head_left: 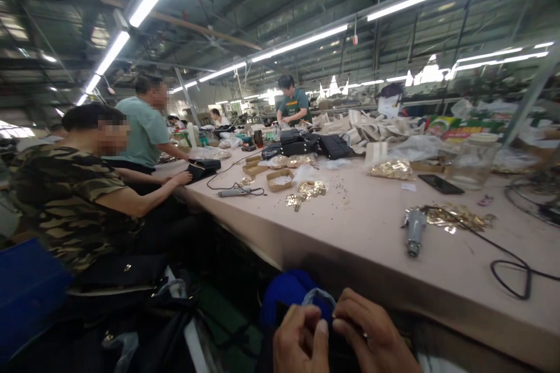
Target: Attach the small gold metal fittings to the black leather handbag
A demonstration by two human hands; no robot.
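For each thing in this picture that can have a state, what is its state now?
left hand: fingers curled, pinching a dark item below the table edge
right hand: closed on the same dark item
plastic bag: crumpled, at the fingertips
electric tool: lying on the table, unheld, cord attached
phone: flat, screen dark
cardboard tray: open

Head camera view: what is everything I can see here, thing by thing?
table: one, pale beige, centre to right
power tool: one, grey, corded, on table right
phone: one, black, flat on table
gold metal parts: several piles, across table
cardboard trays: a few, brown, mid table
black bags: several, far end
co-workers: at least four, along the table
plastic loop: one, clear, between the fingers
left hand: bottom, pinching
right hand: bottom, pinching
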